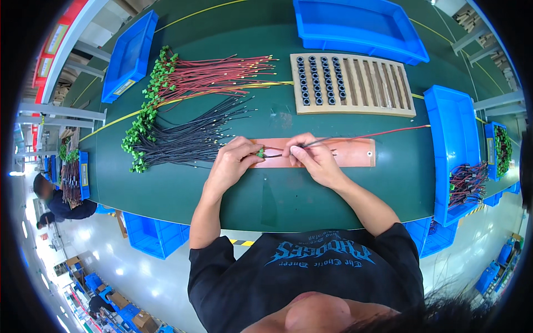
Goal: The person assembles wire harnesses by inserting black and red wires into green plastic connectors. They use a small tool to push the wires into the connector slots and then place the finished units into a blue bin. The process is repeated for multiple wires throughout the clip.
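Note:
My left hand pinches a small green connector over an orange-brown board lying on the green table. My right hand holds the red and black wires that run from that connector out to the right. Both hands almost touch above the board's left half. To the left lie a bundle of black wires and a bundle of red wires, each ending in green connectors.
A wooden slotted rack holds rows of small black rings at its left side. Blue bins stand at the far left, top and right; the right one holds finished wire sets. Another person sits at far left.

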`<state>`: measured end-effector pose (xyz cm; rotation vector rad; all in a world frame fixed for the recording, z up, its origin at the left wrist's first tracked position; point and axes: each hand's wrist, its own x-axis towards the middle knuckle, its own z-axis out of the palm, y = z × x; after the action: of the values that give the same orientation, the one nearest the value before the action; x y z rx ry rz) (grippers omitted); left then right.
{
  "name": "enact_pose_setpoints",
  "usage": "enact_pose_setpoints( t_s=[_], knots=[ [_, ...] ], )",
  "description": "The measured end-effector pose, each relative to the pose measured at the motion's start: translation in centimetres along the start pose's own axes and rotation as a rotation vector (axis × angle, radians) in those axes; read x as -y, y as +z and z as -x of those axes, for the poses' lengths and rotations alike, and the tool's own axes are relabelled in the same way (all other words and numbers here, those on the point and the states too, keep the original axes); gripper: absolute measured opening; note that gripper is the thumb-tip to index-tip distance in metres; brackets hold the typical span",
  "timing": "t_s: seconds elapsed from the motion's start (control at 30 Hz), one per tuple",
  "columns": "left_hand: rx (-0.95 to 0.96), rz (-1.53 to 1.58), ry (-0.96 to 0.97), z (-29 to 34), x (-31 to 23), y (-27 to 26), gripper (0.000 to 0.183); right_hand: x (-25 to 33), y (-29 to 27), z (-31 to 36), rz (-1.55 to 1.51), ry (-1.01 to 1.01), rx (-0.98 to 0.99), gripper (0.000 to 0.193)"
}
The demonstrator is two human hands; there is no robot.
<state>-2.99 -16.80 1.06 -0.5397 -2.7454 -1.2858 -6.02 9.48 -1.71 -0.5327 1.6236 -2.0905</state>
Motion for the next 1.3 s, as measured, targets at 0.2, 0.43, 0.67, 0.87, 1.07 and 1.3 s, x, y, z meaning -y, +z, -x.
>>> enact_pose_setpoints(
  t_s=[0.2,0.43,0.67,0.87,1.07,1.3],
  knots=[
    [-0.086,-0.548,0.588,-0.8,-5.9,0.2,0.04,2.2,0.2,-0.4,0.441,0.124,-0.018,0.013],
    [0.143,-1.507,0.891,-4.8,-11.3,1.1,0.04,0.4,0.1,0.2,0.628,-0.149,-0.087,0.011],
    [0.13,-1.32,0.257,-4.4,-9.3,-3.0,0.039,0.7,0.3,-0.4,0.4,0.013,-0.11,0.013],
    [-0.539,-0.556,0.191,-5.4,-5.0,-3.2,0.036,0.6,-0.2,0.1,0.531,-0.173,-0.103,0.019],
    [-0.562,0.781,0.033,-4.9,-5.9,9.1,0.02,0.1,-0.5,0.5,0.602,-0.2,-0.054,0.027],
    [-0.581,1.015,-0.148,-5.1,-5.0,12.5,0.021,2.1,-0.3,1.9,0.792,-0.294,-0.044,0.029]
  ],
)
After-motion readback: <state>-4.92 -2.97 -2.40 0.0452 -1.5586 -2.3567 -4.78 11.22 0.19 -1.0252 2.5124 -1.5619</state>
